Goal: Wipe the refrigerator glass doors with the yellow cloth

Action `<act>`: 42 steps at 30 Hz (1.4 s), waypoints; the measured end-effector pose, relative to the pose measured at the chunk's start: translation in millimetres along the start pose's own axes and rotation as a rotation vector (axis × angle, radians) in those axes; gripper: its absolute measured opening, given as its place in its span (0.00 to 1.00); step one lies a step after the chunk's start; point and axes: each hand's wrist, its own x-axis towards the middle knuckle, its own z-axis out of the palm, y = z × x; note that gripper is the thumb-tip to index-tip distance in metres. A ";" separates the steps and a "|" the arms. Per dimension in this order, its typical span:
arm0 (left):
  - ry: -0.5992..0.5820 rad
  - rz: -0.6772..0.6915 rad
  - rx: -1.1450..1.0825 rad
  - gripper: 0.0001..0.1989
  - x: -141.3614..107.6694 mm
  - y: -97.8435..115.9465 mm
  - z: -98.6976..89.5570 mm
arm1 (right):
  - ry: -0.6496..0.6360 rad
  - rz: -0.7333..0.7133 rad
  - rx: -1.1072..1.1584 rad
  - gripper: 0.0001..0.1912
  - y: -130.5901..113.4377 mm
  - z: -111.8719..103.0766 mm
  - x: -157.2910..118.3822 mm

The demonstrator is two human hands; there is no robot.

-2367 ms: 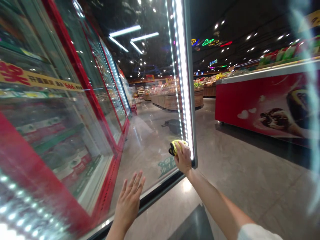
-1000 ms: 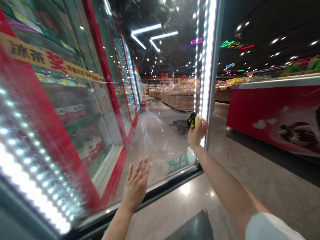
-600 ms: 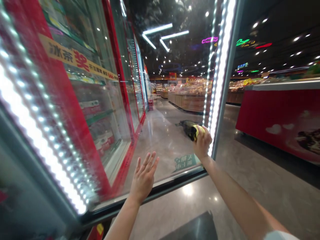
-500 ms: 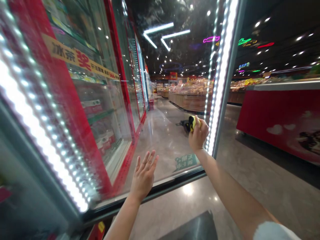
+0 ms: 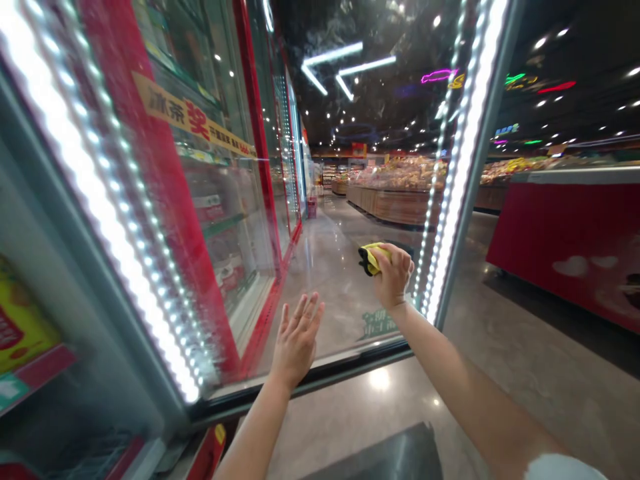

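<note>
A glass door with bright light strips down both sides stands in front of me. My right hand grips a bunched yellow and black cloth against the lower right part of the glass. Flat near the door's bottom edge is my left hand, its fingers stretched out and holding nothing. A green sticker with lettering sits low on the glass, just below the right hand. Smeary marks show on the pane near the top.
Shelves with a yellow package stand at the left. Through the glass I see red-framed cooler doors and a wooden produce display. A red chest freezer stands at the right, beyond the door's lit edge.
The view has turned a little left, so the door sits further right and the yellow package has come into sight. The cloth in my right hand has shifted slightly down on the glass.
</note>
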 end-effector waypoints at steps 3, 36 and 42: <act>0.001 -0.012 0.008 0.41 -3.2 -0.5 1.1 | -0.056 -0.172 0.030 0.18 -22.8 -1.2 -13.1; 0.114 -0.369 0.058 0.53 -45.2 -50.7 -30.4 | -0.140 -0.449 0.124 0.24 -122.4 -6.3 -44.8; 0.121 -0.421 0.094 0.56 -55.4 -62.4 -39.9 | -0.030 -0.072 0.088 0.23 -124.6 3.5 -10.6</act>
